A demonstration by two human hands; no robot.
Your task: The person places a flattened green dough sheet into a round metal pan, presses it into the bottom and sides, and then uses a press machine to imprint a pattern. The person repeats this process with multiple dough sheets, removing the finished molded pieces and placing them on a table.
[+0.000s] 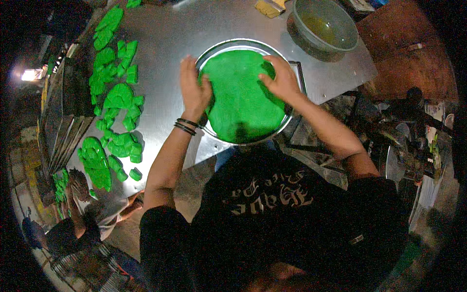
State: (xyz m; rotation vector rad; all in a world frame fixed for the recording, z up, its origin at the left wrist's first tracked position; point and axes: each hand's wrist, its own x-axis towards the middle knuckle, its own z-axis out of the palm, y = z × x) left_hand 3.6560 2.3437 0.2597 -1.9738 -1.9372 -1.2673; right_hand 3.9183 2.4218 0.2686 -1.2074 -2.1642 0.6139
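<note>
A flat green sheet of dough-like material (239,95) covers most of a round metal tray (245,41) in front of me. The sheet's left and right edges curve inward. At the tray's left rim is my left hand (194,87), somewhat blurred, fingers stretched out and thumb by the green edge. Black bands circle that wrist. Over the upper right edge of the sheet rests my right hand (282,78), its thumb and forefinger spread apart on or just above the green surface. Neither hand appears to grip anything. My right hand hides part of the tray's rim.
Many green cut pieces (118,96) lie along the left of the metal table (160,62). At the top are a brush (270,8) and a bowl (326,27) holding yellowish liquid. Another person (73,230) is at the lower left, near more green pieces.
</note>
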